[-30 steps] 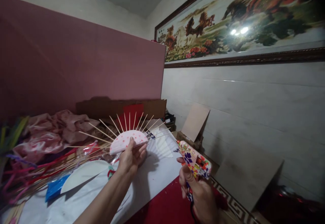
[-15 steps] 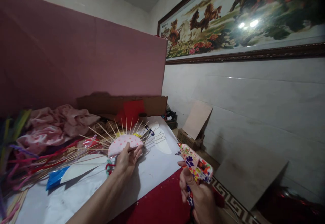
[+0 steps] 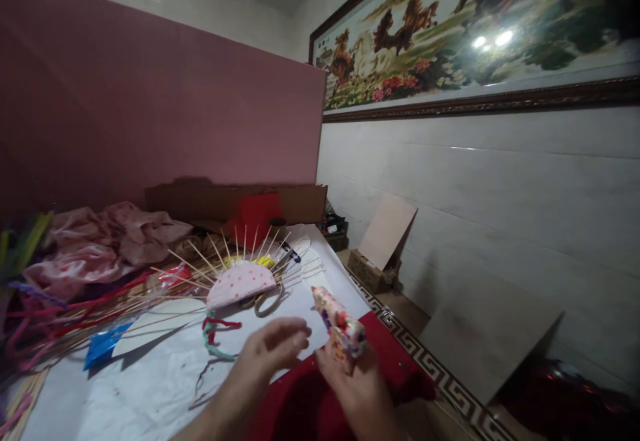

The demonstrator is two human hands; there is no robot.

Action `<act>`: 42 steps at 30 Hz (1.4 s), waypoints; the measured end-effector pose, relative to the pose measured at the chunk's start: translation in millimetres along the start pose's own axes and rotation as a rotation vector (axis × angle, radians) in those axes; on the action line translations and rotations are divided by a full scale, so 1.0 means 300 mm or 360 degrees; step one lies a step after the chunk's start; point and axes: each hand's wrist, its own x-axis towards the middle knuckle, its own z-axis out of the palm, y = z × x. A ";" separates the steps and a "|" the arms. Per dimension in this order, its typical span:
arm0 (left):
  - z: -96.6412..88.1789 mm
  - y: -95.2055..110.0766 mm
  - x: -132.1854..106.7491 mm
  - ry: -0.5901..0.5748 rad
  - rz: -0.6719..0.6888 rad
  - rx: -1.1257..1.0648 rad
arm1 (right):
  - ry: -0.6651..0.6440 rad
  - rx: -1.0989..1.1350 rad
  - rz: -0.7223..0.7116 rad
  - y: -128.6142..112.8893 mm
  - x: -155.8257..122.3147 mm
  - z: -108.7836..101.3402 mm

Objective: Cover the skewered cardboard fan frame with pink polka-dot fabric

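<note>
My right hand (image 3: 350, 374) is closed around a flower-patterned glue gun (image 3: 340, 326), its nozzle pointing up and to the left. Just left of the gun, my left hand (image 3: 275, 347) holds nothing, its fingers apart and slightly curled. Beyond it a pink half-disc with red dots (image 3: 241, 282) rests on the white sheet (image 3: 165, 374), thin wooden sticks (image 3: 214, 249) fanning out from its curved edge. The scissors (image 3: 270, 301) lie partly hidden behind the half-disc. In front of it are red and teal fuzzy stems (image 3: 215, 334).
White paper cut-outs (image 3: 160, 324) and a blue packet (image 3: 105, 346) lie to the left, with pink cloth (image 3: 125, 234) heaped behind. A dark red cover (image 3: 400, 367) borders the sheet. A cardboard box (image 3: 373, 271) stands by the wall.
My left hand has let go of the half-disc and drawn back toward the glue gun. The right hand has moved left with the gun. Scissors now show beside the half-disc.
</note>
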 end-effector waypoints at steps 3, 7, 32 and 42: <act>0.039 -0.064 -0.065 -0.0177 0.0136 -0.0136 | -0.0237 -0.0038 -0.0066 -0.013 -0.022 0.056; 0.031 -0.096 -0.100 -0.0099 0.0151 -0.0127 | -0.0333 -0.0238 -0.0147 0.009 -0.057 0.108; -0.388 0.049 -0.196 0.0608 0.0477 0.1721 | -0.0367 -0.0023 0.0085 0.072 -0.058 0.230; -0.771 0.227 -0.256 0.1250 -0.0046 0.3075 | -0.0170 -0.0061 0.0218 0.133 -0.053 0.230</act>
